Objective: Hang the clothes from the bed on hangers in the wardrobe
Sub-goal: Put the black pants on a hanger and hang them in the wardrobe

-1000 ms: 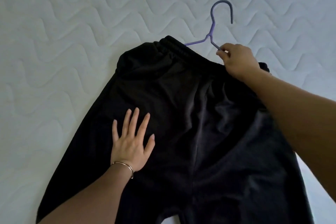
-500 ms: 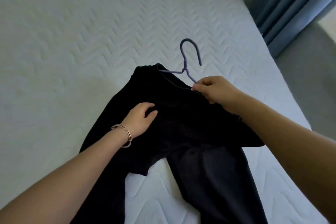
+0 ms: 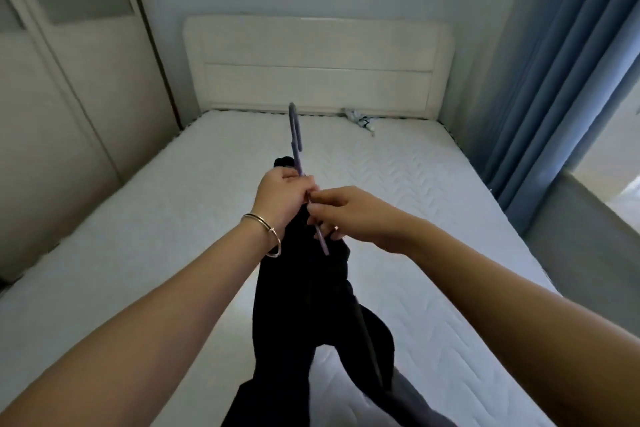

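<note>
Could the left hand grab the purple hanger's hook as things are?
Probably yes: the hook stands bare just above the left hand. That hand grips the hanger and black trousers, so it must let go first; the right hand holds the hanger too.

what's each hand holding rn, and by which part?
Left hand grips the purple hanger just below its hook, together with the top of the black trousers. Right hand pinches the hanger's shoulder arm, whose end sticks out below it.

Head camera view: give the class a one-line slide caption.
Left hand and right hand hold a purple hanger with black trousers above the white mattress, facing the headboard.
</note>
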Tool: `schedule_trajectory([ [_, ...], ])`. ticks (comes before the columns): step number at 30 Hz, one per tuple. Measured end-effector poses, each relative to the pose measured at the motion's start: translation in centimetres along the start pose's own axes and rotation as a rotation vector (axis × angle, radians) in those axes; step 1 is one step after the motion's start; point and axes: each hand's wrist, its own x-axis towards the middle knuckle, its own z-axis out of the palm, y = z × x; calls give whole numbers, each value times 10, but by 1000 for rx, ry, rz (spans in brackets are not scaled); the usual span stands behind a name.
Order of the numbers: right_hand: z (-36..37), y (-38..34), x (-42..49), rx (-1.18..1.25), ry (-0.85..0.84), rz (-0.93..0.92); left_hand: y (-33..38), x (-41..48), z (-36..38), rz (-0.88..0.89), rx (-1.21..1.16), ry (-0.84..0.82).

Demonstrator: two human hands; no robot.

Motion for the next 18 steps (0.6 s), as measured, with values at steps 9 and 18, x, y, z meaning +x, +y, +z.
schedule_trajectory([
  [9, 21, -109, -20, -152, 232, -386, 97, -106, -144, 116, 219, 212],
  [18, 129, -203, -27, -419, 74, -798, 145, -250, -253, 233, 601, 603],
])
